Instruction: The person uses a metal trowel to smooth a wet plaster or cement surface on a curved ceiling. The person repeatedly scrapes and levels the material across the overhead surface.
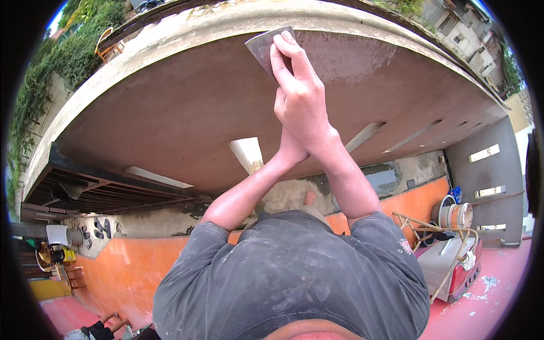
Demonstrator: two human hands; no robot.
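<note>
My right hand [300,93] is closed on a scraper with a flat grey blade [262,48]; its handle is hidden. Fingers of that hand press along the blade, which lies close to the upper edge of a brown-grey wall [187,107]. Right beside the blade, a paler, rough patch [345,54] spreads over the wall's upper part. My left hand [292,148] goes behind the right hand at the wrist. Its fingers are hidden, so I cannot see whether it grips the scraper too.
A pale ledge [164,48] caps the wall, and narrow slots [247,154] pierce it lower down. Orange tiles [141,260] lie behind me. At right stand a metal-framed cart [447,260] and buckets [456,215]. Slippers [102,228] and a seated person's legs [110,324] are at left.
</note>
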